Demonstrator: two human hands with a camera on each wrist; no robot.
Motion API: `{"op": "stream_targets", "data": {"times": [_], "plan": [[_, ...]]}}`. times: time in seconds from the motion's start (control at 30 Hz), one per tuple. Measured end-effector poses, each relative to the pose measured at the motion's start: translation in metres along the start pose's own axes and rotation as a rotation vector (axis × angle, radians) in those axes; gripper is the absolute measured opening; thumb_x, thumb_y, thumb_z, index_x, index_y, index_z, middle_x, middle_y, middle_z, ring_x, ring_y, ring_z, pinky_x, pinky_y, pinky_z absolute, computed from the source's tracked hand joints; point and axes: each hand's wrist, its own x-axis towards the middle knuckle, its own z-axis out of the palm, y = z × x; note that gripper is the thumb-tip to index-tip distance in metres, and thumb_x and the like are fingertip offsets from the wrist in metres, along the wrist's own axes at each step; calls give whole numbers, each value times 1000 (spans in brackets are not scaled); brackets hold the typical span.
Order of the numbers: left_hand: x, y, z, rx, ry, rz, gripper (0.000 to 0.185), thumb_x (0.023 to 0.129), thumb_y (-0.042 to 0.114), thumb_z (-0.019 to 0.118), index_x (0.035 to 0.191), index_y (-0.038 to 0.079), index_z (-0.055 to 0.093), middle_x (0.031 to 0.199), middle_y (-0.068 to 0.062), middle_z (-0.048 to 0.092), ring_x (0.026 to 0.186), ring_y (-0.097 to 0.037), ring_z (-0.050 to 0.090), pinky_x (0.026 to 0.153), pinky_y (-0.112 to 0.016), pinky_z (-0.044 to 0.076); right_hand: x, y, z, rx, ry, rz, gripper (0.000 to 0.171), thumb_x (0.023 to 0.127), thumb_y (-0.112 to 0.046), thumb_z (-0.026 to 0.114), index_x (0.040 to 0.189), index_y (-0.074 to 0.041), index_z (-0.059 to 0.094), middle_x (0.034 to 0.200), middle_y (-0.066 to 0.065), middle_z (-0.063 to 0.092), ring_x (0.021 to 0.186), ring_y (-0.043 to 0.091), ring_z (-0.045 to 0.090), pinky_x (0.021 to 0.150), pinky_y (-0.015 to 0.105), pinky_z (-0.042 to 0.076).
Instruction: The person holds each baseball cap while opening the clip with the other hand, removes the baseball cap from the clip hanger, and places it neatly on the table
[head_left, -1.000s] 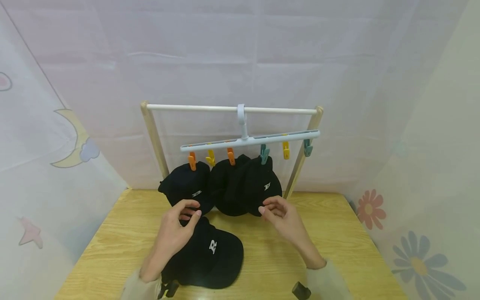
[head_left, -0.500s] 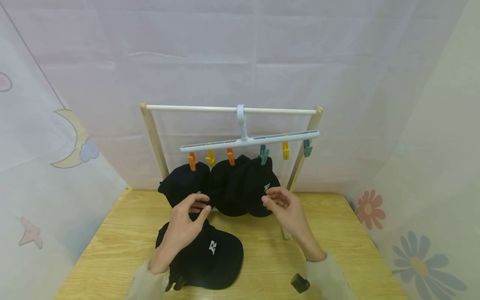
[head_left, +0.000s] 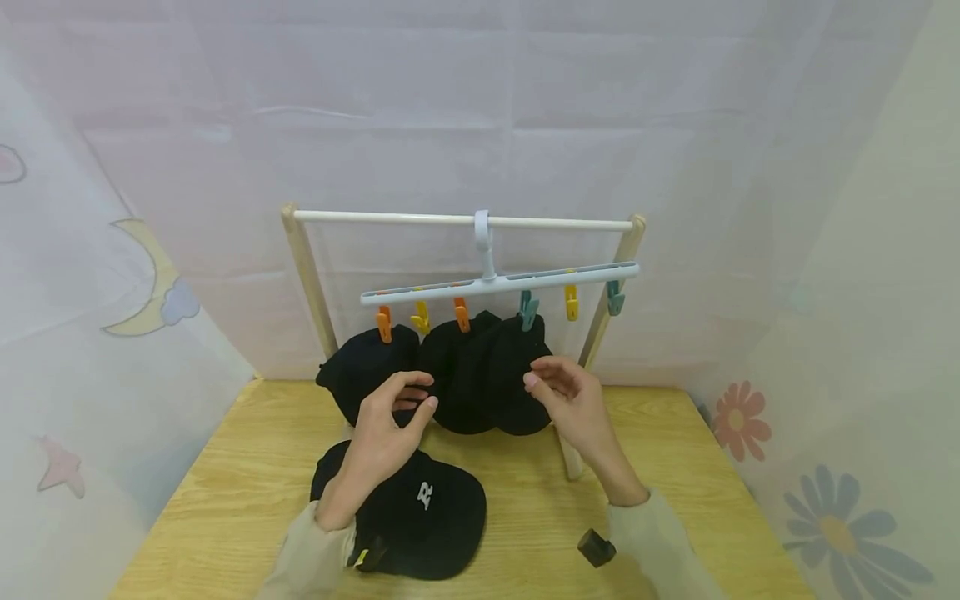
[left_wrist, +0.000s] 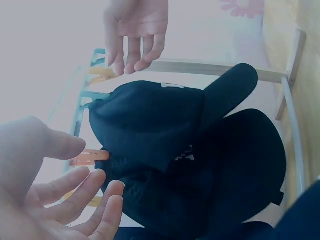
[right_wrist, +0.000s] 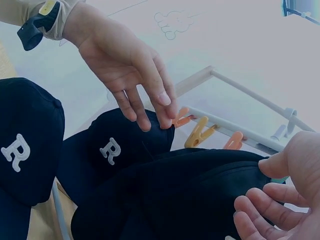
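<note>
My left hand (head_left: 386, 433) hovers in front of the hanging caps, fingers loosely bent, thumb apart, holding nothing. Likewise my right hand (head_left: 577, 408) is raised before the right-hand cap (head_left: 517, 367) with a gap between thumb and fingers. That cap hangs from a teal clothespin (head_left: 529, 312). Beside it a middle cap (head_left: 450, 375) hangs under an orange clothespin (head_left: 462, 315), and a left cap (head_left: 367, 367) under another orange clothespin (head_left: 385, 324). All are black; a white R shows on the left cap (right_wrist: 112, 135) in the right wrist view. Below, another black cap (head_left: 450, 517) lies on the table, partly behind my left forearm.
A pale blue clip hanger (head_left: 491, 283) hooks over the white bar (head_left: 390, 217) of a wooden-legged rack (head_left: 307, 275), tilting up to the right. Two yellow clothespins (head_left: 572, 302) and a far-right teal one (head_left: 615, 297) hold nothing. Printed cloth (head_left: 187, 167) surrounds the wooden table (head_left: 660, 467).
Both hands have risen toward the hanging caps, the left one also shifting right. The caps, hanger and clothespins look nearly the same as before.
</note>
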Motion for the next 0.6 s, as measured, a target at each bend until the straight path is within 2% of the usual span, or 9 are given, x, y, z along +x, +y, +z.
{"op": "stream_targets", "data": {"times": [0.17,0.33,0.5,0.6], "plan": [[8,6,4,-13,-23,9,30,101,12,76,129,4,69,127,-12,71,107,-22,71,93,-48,61,5,-4,-1,4,24,-19,25,102,-4,71,123,8,67,111,24,71,93,9,73,88,18,59],[12,8,6,-12,-17,6,31,100,11,76,129,4,69,128,-10,71,109,-24,71,94,-49,61,9,-7,-1,-7,42,-9,27,102,-7,72,125,6,67,113,23,72,95,6,71,89,17,57],[16,10,7,-22,-26,8,31,100,12,75,130,4,69,129,-11,71,111,-27,71,95,-49,60,13,-9,0,-19,82,-32,27,101,-6,73,125,7,67,115,23,72,98,6,69,86,15,56],[18,10,8,-12,-34,15,31,101,12,75,131,4,68,130,-12,70,112,-27,70,96,-49,60,16,-9,2,-25,95,-49,27,101,-6,73,125,6,68,118,23,72,102,5,69,89,15,55]]}}
